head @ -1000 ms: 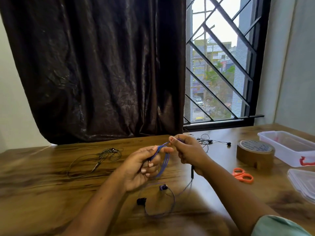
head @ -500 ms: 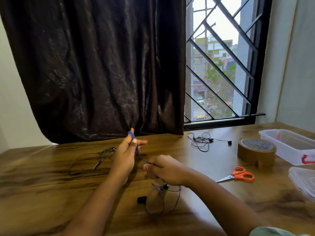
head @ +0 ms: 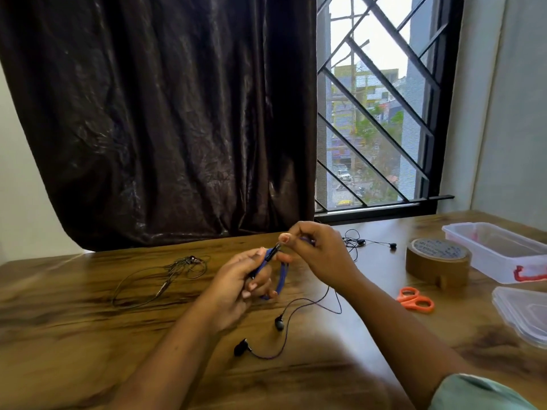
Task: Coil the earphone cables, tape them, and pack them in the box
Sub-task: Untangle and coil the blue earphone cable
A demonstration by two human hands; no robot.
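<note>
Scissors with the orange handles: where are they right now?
In the head view, the orange scissors lie on the table at the right, just on the near side of the brown tape roll and left of the clear lid.

The lid (head: 521, 309) and box (head: 485, 258) run off the right edge; the scissors (head: 416, 300) blades hide behind the right forearm (head: 381, 306).
</note>
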